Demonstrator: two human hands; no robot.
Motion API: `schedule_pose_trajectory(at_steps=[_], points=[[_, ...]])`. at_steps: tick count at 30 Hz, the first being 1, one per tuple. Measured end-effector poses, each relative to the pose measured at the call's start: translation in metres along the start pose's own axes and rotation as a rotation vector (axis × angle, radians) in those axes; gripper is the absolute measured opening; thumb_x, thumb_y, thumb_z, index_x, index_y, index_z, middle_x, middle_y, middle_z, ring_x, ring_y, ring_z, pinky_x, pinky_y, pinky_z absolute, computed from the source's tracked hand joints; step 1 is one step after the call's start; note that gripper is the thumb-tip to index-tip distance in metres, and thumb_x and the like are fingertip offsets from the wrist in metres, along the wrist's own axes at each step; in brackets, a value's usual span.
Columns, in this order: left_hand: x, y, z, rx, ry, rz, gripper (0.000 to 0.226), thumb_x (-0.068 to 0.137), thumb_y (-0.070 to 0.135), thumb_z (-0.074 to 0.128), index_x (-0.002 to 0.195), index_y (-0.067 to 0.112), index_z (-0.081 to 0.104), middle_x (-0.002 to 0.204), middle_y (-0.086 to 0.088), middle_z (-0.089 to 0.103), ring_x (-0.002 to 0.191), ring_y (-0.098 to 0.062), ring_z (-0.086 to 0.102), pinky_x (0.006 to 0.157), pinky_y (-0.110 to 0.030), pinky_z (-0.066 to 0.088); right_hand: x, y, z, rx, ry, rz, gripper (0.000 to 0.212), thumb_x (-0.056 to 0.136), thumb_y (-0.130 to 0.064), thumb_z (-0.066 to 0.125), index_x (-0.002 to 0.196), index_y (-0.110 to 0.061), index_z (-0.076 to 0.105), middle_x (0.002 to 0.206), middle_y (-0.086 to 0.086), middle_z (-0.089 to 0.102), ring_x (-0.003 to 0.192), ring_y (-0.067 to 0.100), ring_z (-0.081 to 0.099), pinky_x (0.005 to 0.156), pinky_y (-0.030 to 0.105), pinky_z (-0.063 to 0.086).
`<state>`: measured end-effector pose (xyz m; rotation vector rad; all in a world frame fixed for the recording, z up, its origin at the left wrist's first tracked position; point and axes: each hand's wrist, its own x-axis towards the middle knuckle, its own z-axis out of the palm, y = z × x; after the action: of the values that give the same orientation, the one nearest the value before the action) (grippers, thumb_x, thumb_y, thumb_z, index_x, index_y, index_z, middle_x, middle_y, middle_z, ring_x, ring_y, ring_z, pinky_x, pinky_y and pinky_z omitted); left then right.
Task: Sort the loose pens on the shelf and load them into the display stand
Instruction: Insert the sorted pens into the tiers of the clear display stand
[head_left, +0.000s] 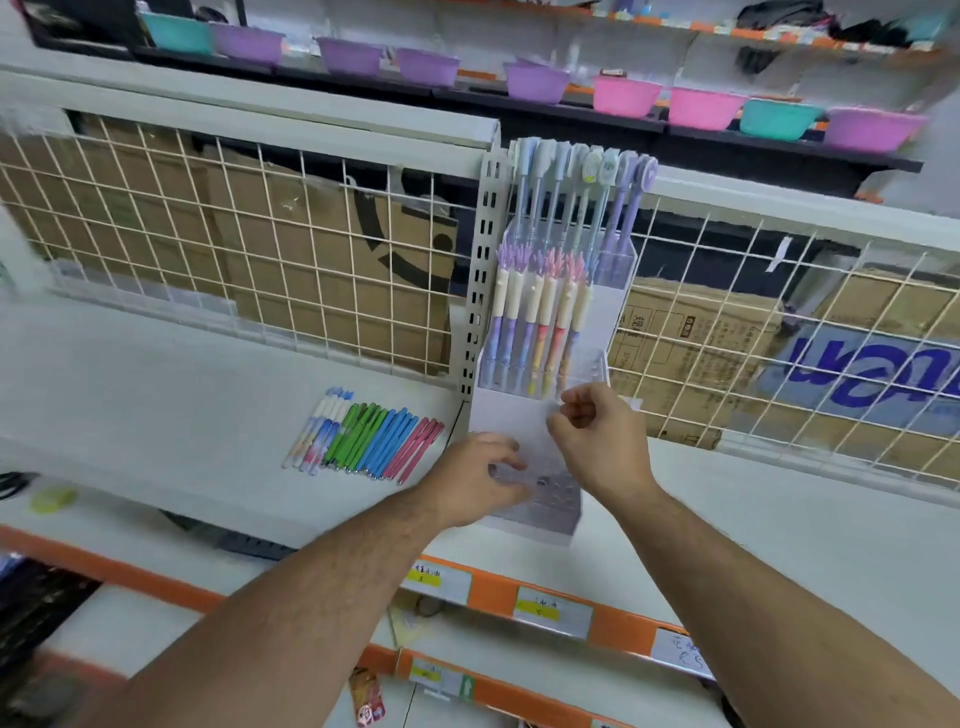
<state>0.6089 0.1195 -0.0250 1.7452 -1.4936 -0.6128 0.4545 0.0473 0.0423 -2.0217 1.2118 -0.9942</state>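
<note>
Both forearms reached up and forward over the shelf (156, 374). The left hand (475, 480) sat palm-down on the lowest, hole-dotted step of the clear display stand (545, 525), its grip curled over that step's left edge. The right hand (602, 447) hovered just above it at the middle step's front lip, thumb and forefinger nearly together. Honestly couldn't tell if that grip was pinching the clear plastic or nothing.

The stand stood on the shelf against the wire grid (260, 234), with three steps rising toward the back. The tall capped pens (571, 202) in the back step stood upright, looked like eight. The cream-barrelled pens (535, 317) in the middle step were also upright, about six.

The loose pens (363, 439) lay flat to the left of the stand, side by side, with their far ends slanting right. Roughly four patterned, four green, five blue and three pink, though it was blurry.
</note>
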Motion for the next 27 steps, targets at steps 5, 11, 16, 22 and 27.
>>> schedule_pose_trajectory(at_steps=[5, 11, 16, 22, 27], points=[[-0.022, -0.015, -0.009, 0.105, -0.032, 0.008, 0.051, 0.079, 0.024, 0.081, 0.128, 0.026, 0.066, 0.145, 0.009, 0.051, 0.137, -0.005, 0.037, 0.114, -0.023, 0.026, -0.026, 0.011, 0.016, -0.018, -0.089, 0.002, 0.026, 0.085, -0.018, 0.075, 0.109, -0.019, 0.065, 0.096, -0.007, 0.067, 0.088, 0.012, 0.064, 0.082, 0.032, 0.055], [-0.033, -0.031, -0.036, 0.080, 0.010, -0.034, 0.038, 0.080, 0.023, 0.076, 0.117, 0.030, 0.070, 0.139, 0.013, 0.057, 0.129, -0.006, 0.048, 0.108, -0.026, 0.036, -0.042, -0.007, 0.046, -0.058, -0.086, -0.057, 0.026, 0.086, -0.019, 0.075, 0.110, -0.017, 0.065, 0.101, -0.006, 0.067, 0.090, 0.013, 0.064, 0.080, 0.026, 0.048], [-0.057, -0.076, -0.088, 0.017, 0.073, -0.076, 0.025, 0.080, 0.020, 0.077, 0.103, 0.031, 0.074, 0.097, 0.013, 0.069, 0.090, -0.009, 0.063, 0.086, -0.030, 0.055, -0.058, -0.040, 0.107, -0.035, -0.102, -0.070, 0.021, 0.084, -0.016, 0.074, 0.104, -0.016, 0.066, 0.094, -0.002, 0.067, 0.088, 0.016, 0.063, 0.082, 0.032, 0.051], [-0.074, -0.144, -0.160, 0.030, 0.265, -0.181, 0.018, 0.081, 0.018, 0.073, 0.093, 0.031, 0.069, 0.084, 0.016, 0.065, 0.078, -0.003, 0.061, 0.078, -0.025, 0.054, -0.074, -0.068, 0.186, -0.068, -0.112, -0.034, 0.018, 0.087, -0.019, 0.070, 0.104, -0.018, 0.065, 0.092, -0.004, 0.067, 0.086, 0.015, 0.062, 0.077, 0.031, 0.052], [-0.073, -0.186, -0.186, 0.090, 0.284, -0.319, 0.034, 0.082, 0.034, 0.075, 0.111, 0.025, 0.059, 0.108, 0.003, 0.062, 0.094, -0.014, 0.060, 0.081, -0.030, 0.052, -0.080, -0.065, 0.224, -0.224, -0.042, 0.003, 0.021, 0.091, -0.027, 0.064, 0.109, -0.015, 0.066, 0.099, 0.001, 0.061, 0.093, 0.022, 0.060, 0.081, 0.038, 0.052]])
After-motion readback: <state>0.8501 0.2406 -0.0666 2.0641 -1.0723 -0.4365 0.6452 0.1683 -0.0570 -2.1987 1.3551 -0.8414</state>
